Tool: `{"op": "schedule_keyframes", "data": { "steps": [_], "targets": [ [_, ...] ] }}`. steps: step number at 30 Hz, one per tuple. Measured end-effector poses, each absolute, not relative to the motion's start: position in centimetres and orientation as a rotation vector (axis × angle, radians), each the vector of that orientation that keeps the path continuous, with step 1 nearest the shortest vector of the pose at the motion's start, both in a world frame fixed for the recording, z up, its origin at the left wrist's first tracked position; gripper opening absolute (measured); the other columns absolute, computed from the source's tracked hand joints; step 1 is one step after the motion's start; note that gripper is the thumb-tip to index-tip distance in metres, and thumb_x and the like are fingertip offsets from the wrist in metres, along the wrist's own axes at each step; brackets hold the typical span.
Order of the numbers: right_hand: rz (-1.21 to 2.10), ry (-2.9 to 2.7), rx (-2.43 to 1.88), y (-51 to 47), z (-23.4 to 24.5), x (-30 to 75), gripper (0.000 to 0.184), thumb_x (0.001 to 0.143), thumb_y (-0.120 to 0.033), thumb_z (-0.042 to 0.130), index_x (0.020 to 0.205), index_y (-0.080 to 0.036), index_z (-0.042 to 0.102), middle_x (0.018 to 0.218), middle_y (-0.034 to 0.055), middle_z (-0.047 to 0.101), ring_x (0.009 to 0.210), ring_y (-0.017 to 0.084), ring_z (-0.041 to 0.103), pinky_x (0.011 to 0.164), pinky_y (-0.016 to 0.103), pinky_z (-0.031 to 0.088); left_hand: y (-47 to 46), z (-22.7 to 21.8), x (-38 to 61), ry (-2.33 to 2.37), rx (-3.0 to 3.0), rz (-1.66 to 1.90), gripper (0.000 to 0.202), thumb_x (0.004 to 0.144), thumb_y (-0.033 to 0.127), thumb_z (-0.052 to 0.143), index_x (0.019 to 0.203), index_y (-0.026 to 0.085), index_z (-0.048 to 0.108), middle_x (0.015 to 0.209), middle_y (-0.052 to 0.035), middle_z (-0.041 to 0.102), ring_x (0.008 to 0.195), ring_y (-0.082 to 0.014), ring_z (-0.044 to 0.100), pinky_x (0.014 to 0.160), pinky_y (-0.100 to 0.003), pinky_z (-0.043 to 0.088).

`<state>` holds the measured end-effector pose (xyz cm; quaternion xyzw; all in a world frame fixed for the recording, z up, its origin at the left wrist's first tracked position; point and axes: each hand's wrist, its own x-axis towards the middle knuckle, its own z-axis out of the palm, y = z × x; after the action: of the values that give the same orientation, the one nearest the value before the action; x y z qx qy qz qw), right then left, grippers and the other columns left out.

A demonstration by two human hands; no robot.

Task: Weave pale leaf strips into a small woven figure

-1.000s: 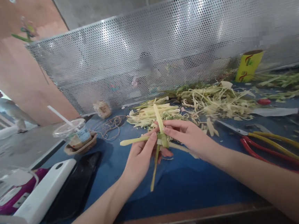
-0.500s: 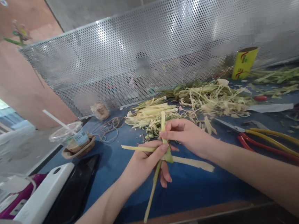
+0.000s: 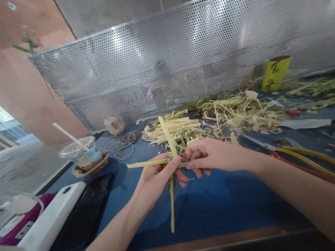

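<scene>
Both my hands meet over the blue table cover, pinching crossed pale green leaf strips. My left hand grips the crossing from below, thumb on top. My right hand closes on the same crossing from the right, fingers curled. One strip sticks up and back, one points left, one hangs down toward me.
A heap of cut leaf strips lies behind my hands. Red and yellow handled scissors lie to the right. A plastic cup with straw, a white power bank and a black phone sit left. A perforated metal screen backs the table.
The strip that stuck out to the right under my right hand is no longer showing. My right hand has dropped lower onto the crossing, and the upright strip now leans left.
</scene>
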<state>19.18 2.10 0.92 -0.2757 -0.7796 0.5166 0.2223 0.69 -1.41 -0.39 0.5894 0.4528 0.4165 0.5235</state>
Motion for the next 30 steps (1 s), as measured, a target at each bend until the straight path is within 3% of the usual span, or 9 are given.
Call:
{"op": "schedule_keyframes", "data": {
  "steps": [3, 9, 14, 15, 18, 20, 25, 30],
  "targets": [
    [1.327, -2.203, -0.797, 2.1, 1.3, 19.4, 0.017, 0.082, -0.031, 0.049, 0.074, -0.016, 0.051, 0.058, -0.0027, 0.056, 0.045, 0.004, 0.043, 0.046, 0.018, 0.036, -1.3, -0.3, 0.7, 1.122, 1.38, 1.028, 0.023, 0.077, 0.037, 0.057, 0.08, 0.014, 0.058, 0.05, 0.0013, 0.059, 0.043, -0.0081, 0.053, 0.041, -0.017, 0.035],
    [1.299, -2.274, -0.755, 2.4, 2.3, 20.6, 0.018, 0.082, -0.029, 0.049, 0.07, -0.016, 0.05, 0.061, -0.0019, 0.057, 0.044, 0.004, 0.042, 0.044, 0.017, 0.035, -1.4, 0.5, 0.4, 1.029, 1.313, 1.045, 0.023, 0.074, 0.033, 0.061, 0.081, 0.012, 0.063, 0.039, 0.0056, 0.044, 0.038, -0.0049, 0.036, 0.037, -0.016, 0.025],
    [1.315, -2.316, -0.796, 2.4, 2.4, 21.1, 0.015, 0.083, -0.03, 0.047, 0.077, -0.017, 0.054, 0.066, 0.0009, 0.062, 0.057, 0.009, 0.056, 0.054, 0.021, 0.044, -1.7, 0.9, 0.4, 0.981, 1.334, 1.006, 0.031, 0.075, 0.03, 0.061, 0.098, 0.01, 0.06, 0.05, 0.0035, 0.05, 0.042, -0.0055, 0.04, 0.04, -0.018, 0.03],
    [1.352, -2.331, -0.81, 2.4, 2.3, 21.1, 0.015, 0.082, -0.031, 0.049, 0.087, -0.018, 0.054, 0.072, 0.0023, 0.064, 0.063, 0.011, 0.059, 0.057, 0.022, 0.045, -1.7, 0.9, 0.4, 0.963, 1.34, 0.995, 0.037, 0.075, 0.029, 0.061, 0.107, 0.011, 0.056, 0.054, 0.0031, 0.052, 0.043, -0.0054, 0.041, 0.04, -0.018, 0.031],
    [1.454, -2.322, -0.783, 2.3, 1.9, 20.7, 0.044, 0.078, -0.032, 0.056, 0.119, -0.021, 0.043, 0.09, 0.006, 0.065, 0.078, 0.015, 0.061, 0.063, 0.025, 0.046, -1.8, 0.9, 0.5, 0.9, 1.366, 0.948, 0.064, 0.075, 0.025, 0.062, 0.131, 0.018, 0.032, 0.059, 0.0027, 0.057, 0.044, -0.0056, 0.043, 0.041, -0.017, 0.034],
    [1.451, -2.257, -0.691, 2.2, 1.5, 20.2, 0.052, 0.077, -0.03, 0.058, 0.125, -0.022, 0.039, 0.09, 0.005, 0.064, 0.078, 0.014, 0.061, 0.066, 0.026, 0.046, -1.8, 0.8, 0.6, 0.883, 1.379, 0.912, 0.077, 0.075, 0.023, 0.062, 0.137, 0.02, 0.016, 0.059, 0.0018, 0.059, 0.044, -0.006, 0.044, 0.041, -0.016, 0.034],
    [1.544, -2.06, -0.548, 1.9, 0.5, 18.8, 0.031, 0.072, -0.024, 0.063, 0.102, -0.018, 0.058, 0.074, 0.0, 0.061, 0.066, 0.01, 0.057, 0.061, 0.022, 0.044, -1.9, 0.9, 0.7, 0.903, 1.392, 0.878, 0.095, 0.075, 0.015, 0.061, 0.137, 0.02, -0.01, 0.045, 0.0071, 0.055, 0.035, -0.0058, 0.043, 0.032, -0.011, 0.03],
    [1.557, -1.987, -0.539, 1.8, 0.3, 18.4, 0.015, 0.074, -0.021, 0.061, 0.087, -0.015, 0.058, 0.068, -0.0013, 0.059, 0.062, 0.008, 0.056, 0.059, 0.02, 0.044, -2.1, 1.0, 0.5, 0.93, 1.423, 0.879, 0.1, 0.076, 0.014, 0.06, 0.134, 0.019, -0.021, 0.051, 0.0031, 0.063, 0.037, -0.0116, 0.056, 0.028, -0.012, 0.037]
  ]
}}
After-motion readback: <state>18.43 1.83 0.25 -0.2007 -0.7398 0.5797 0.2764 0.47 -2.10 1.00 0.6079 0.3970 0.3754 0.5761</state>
